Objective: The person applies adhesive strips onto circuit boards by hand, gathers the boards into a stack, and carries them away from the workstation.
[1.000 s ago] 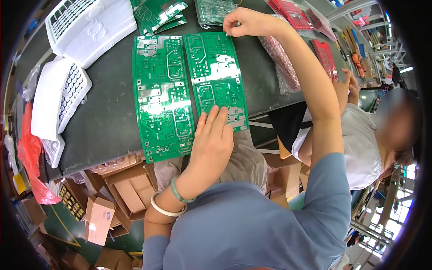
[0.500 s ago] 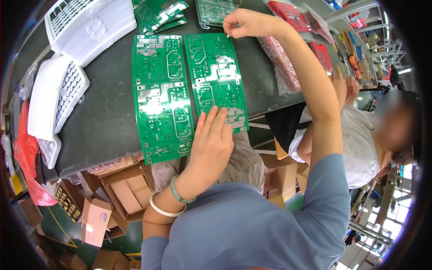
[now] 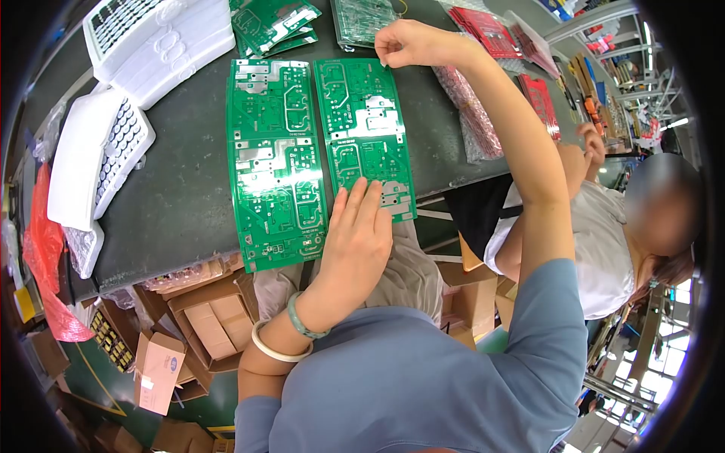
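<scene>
Two long green circuit boards lie side by side on the dark tabletop, the left circuit board [image 3: 264, 196] and the right circuit board [image 3: 362, 98]. My left hand [image 3: 358, 241] rests palm down with fingers stretched over the lower part of the right board. At that board's far right corner, my right hand [image 3: 411, 44] is closed in a pinch. A tiny pale bit shows under its fingertips, too small to name. Just beyond the boards are a stack of green circuit boards [image 3: 276, 26] and a wrapped bundle of boards [image 3: 362, 21].
White trays with round cells [image 3: 98, 162] stand on the left of the table [image 3: 181, 189]. Red boards [image 3: 487, 32] and a bubble-wrapped pack [image 3: 470, 113] lie at right. A co-worker [image 3: 585, 226] sits on the right. Cardboard boxes [image 3: 215, 325] are below the table edge.
The view has shifted slightly. My hands keep nearly the same places, with the right hand still pinching at the board's corner. The co-worker's hands have moved closer together.
</scene>
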The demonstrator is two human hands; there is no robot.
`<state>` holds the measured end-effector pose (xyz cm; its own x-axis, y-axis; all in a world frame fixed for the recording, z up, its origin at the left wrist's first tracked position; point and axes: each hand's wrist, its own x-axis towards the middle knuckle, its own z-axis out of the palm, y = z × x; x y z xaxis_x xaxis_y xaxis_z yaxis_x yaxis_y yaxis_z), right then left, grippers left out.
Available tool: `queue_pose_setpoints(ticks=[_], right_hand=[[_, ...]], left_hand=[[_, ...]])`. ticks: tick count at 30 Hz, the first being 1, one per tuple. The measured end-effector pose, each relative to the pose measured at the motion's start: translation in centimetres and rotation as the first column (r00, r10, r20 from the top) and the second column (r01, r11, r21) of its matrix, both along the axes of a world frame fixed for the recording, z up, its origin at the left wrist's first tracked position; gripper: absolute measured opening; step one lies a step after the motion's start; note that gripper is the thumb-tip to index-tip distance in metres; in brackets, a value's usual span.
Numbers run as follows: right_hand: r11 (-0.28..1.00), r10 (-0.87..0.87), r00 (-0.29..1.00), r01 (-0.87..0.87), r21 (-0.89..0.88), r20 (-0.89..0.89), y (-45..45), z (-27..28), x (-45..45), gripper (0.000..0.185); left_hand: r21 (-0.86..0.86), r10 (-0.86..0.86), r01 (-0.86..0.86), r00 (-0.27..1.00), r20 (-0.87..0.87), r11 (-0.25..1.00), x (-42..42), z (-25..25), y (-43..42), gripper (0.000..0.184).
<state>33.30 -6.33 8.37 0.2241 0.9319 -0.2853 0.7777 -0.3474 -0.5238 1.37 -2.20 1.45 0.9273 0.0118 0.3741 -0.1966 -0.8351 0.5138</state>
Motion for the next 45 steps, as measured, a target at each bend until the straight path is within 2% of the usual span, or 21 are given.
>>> queue_pose_setpoints(ticks=[4,6,10,12,14,16,18,24,26,27,28,30,31,33,34,36,37,38,39,43,45], right_hand=[[0.999,-0.038,0.998,0.040,0.030,-0.049,-0.2,-0.6,0.1,0.020],[0.944,-0.306,0.946,0.316,0.100,-0.105,-0.5,-0.8,-0.8,0.030],[0.847,-0.425,0.842,0.499,0.182,-0.331,-1.2,-2.7,-1.7,0.038],[0.752,-0.513,0.724,0.638,0.165,-0.461,-1.6,-3.1,-2.8,0.038],[0.751,-0.511,0.722,0.639,0.166,-0.465,-2.0,-3.4,-4.2,0.043],[0.617,-0.522,0.708,0.699,0.362,-0.476,-2.2,-3.8,-6.9,0.047],[0.631,-0.598,0.739,0.673,0.386,-0.311,-2.7,-4.2,-9.2,0.053],[0.513,-0.558,0.633,0.772,0.377,-0.537,-2.8,-6.1,-13.4,0.052],[0.474,-0.559,0.620,0.784,0.401,-0.551,-2.9,-6.4,-13.5,0.048],[0.485,-0.587,0.664,0.746,0.456,-0.463,-3.2,-6.2,-13.6,0.048],[0.503,-0.611,0.701,0.702,0.504,-0.367,-3.5,-6.1,-13.5,0.048],[0.528,-0.633,0.713,0.683,0.504,-0.303,-4.5,-6.4,-12.7,0.045],[0.550,-0.614,0.725,0.677,0.489,-0.313,-5.1,-6.3,-12.2,0.044],[0.588,-0.590,0.743,0.664,0.462,-0.316,-5.8,-6.3,-11.7,0.042],[0.570,-0.552,0.759,0.645,0.508,-0.345,-5.7,-6.4,-11.9,0.042],[0.624,-0.604,0.795,0.426,0.655,0.057,-5.8,-5.0,-13.6,0.035],[0.671,-0.495,0.868,0.344,0.657,0.050,-5.9,-4.3,-14.6,0.030],[0.707,-0.376,0.926,0.257,0.659,0.043,-6.0,-3.5,-15.9,0.024],[0.765,-0.259,0.966,0.192,0.615,0.020,-5.8,-2.1,-17.5,0.019],[0.802,-0.114,0.991,0.132,0.582,-0.067,-4.8,-1.4,-21.1,0.021],[0.807,-0.061,0.994,-0.006,0.590,0.093,-4.4,-1.6,-21.6,0.021]], left_hand=[[-0.001,-0.002,0.002,1.000,0.003,1.000,0.0,0.1,0.1,0.013],[-0.040,0.004,-0.005,1.000,-0.004,0.999,0.0,-0.1,0.3,0.015],[-0.101,0.007,-0.007,1.000,0.001,0.995,-0.3,-0.1,0.9,0.013],[-0.106,0.019,-0.018,1.000,0.007,0.994,-0.6,0.1,1.3,0.011],[-0.166,0.037,-0.035,0.999,0.009,0.986,-0.8,0.2,1.6,0.011],[-0.224,0.058,-0.054,0.998,0.009,0.973,-1.1,0.3,2.0,0.012],[-0.154,0.146,-0.146,0.989,-0.008,0.977,-1.6,0.4,2.6,0.013],[-0.110,0.199,-0.198,0.980,-0.001,0.974,-2.5,1.3,4.4,0.011],[-0.313,0.201,-0.200,0.979,-0.030,0.928,-2.6,1.9,4.7,0.012],[-0.451,0.207,-0.217,0.976,-0.073,0.866,-2.8,2.5,4.8,0.013],[-0.446,0.206,-0.220,0.975,-0.081,0.867,-3.1,2.5,4.7,0.013],[-0.869,0.185,-0.266,0.961,-0.206,0.418,-4.0,2.5,4.4,0.009],[-0.868,0.192,-0.282,0.956,-0.220,0.410,-4.0,2.2,4.3,0.009],[-0.845,0.112,-0.161,0.986,-0.120,0.510,-3.8,1.6,4.5,0.029],[-0.845,0.118,-0.178,0.984,-0.137,0.504,-3.8,1.5,4.3,0.029],[-0.824,0.118,-0.194,0.981,-0.154,0.532,-3.4,1.9,3.9,0.050],[-0.787,0.149,-0.232,0.973,-0.179,0.572,-3.4,2.0,3.7,0.059],[-0.787,0.150,-0.239,0.971,-0.186,0.569,-3.2,2.0,3.5,0.059],[-0.714,0.229,-0.247,0.966,-0.125,0.655,-3.1,1.9,3.4,0.056],[-0.431,0.276,-0.254,0.961,-0.011,0.866,-3.2,1.8,3.5,0.048],[-0.388,0.264,-0.239,0.964,0.013,0.890,-3.4,1.6,3.6,0.042]])
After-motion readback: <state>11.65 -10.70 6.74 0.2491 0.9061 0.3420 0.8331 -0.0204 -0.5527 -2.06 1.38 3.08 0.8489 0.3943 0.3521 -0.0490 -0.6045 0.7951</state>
